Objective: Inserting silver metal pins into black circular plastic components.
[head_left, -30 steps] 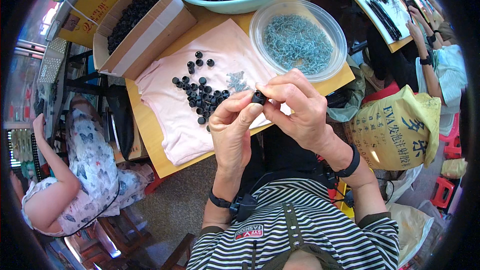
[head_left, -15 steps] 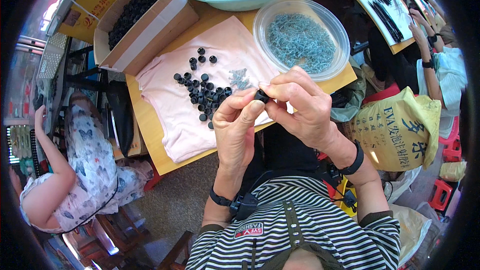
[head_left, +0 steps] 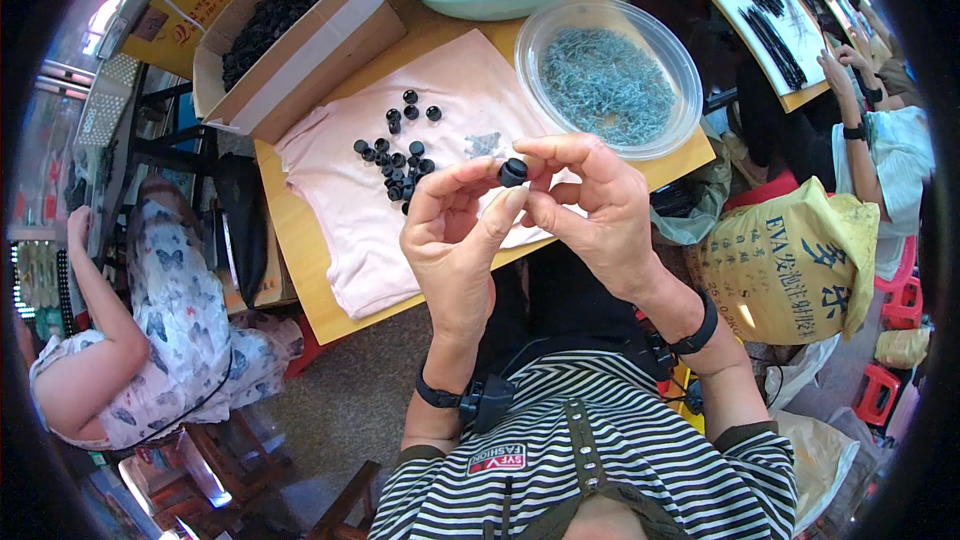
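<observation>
Above the near edge of the pink cloth (head_left: 345, 230), my left hand (head_left: 455, 215) pinches a small round black plastic cap (head_left: 512, 172) between thumb and forefinger. Close on its other side is my right hand (head_left: 595, 205), forefinger and thumb apart; whether a fingertip still touches the cap is hard to make out. More black caps (head_left: 416, 148) lie loose on the cloth, some hidden behind my left hand. Just beyond my fingers sits a little heap of thin silvery screws or pins (head_left: 483, 145).
A clear round tub (head_left: 690, 105) of bluish metal pieces stands at the back right. Behind are a light-blue basin (head_left: 480, 6) and a cardboard box (head_left: 310, 55), both with black parts. A yellow sack (head_left: 785, 260) stands at right. People sit on either side.
My right forefinger and thumb have spread away from the cap, which stays in my left fingers. Both hands have shifted slightly, and the view has moved a little.
</observation>
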`<act>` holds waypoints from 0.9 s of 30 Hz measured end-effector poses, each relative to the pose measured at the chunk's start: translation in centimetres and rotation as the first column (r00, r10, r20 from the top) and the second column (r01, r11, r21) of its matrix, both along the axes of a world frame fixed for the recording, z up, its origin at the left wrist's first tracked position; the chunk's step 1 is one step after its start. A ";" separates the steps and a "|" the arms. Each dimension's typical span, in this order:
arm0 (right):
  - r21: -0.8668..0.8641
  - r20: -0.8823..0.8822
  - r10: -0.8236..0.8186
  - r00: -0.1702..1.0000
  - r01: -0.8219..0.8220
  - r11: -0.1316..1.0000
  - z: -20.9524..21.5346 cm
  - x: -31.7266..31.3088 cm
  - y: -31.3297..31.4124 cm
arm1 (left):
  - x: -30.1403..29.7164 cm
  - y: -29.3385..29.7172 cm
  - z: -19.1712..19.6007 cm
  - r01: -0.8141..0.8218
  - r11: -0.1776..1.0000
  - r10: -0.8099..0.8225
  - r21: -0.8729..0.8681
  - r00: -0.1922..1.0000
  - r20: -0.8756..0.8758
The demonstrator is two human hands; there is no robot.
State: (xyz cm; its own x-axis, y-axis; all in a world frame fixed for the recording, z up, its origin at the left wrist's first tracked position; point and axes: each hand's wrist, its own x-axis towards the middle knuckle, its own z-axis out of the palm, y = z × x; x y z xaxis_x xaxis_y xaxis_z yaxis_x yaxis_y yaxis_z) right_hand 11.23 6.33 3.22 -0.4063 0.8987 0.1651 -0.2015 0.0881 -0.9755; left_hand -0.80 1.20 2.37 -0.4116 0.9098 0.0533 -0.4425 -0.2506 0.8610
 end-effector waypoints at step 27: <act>-0.487 -0.188 0.201 0.961 -0.269 0.831 -1.2 0.7 2.2 | -0.1 0.8 -1.5 -0.159 0.971 0.240 0.180 0.702 -0.671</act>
